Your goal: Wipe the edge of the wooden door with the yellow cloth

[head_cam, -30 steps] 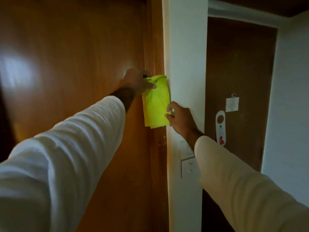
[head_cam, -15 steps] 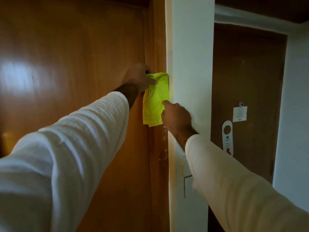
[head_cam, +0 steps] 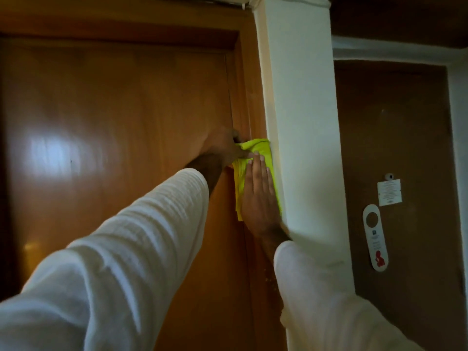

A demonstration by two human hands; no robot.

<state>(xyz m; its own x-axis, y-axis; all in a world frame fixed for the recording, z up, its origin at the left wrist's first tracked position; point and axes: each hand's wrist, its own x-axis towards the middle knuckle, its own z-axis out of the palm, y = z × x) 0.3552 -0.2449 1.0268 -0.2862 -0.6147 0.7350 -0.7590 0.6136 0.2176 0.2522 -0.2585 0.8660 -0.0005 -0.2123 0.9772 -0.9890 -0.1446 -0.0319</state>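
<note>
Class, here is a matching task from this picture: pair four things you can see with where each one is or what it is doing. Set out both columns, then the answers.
Things
1. yellow cloth
2. left hand
3. right hand
4. door hanger

States
A. lies flat, fingers up, on the cloth
B. hangs on the dark door at the right
C. pressed to the wooden door's edge by the white wall
D. grips the cloth's top

Pairs: 1-C, 2-D, 3-A, 4-B

We reach both sleeved arms forward and up; our left hand (head_cam: 222, 148) is curled, pinching the cloth's (head_cam: 258, 148) top corner, while our right hand (head_cam: 258, 196) lies flat, fingers straight and together, pressing it
</note>
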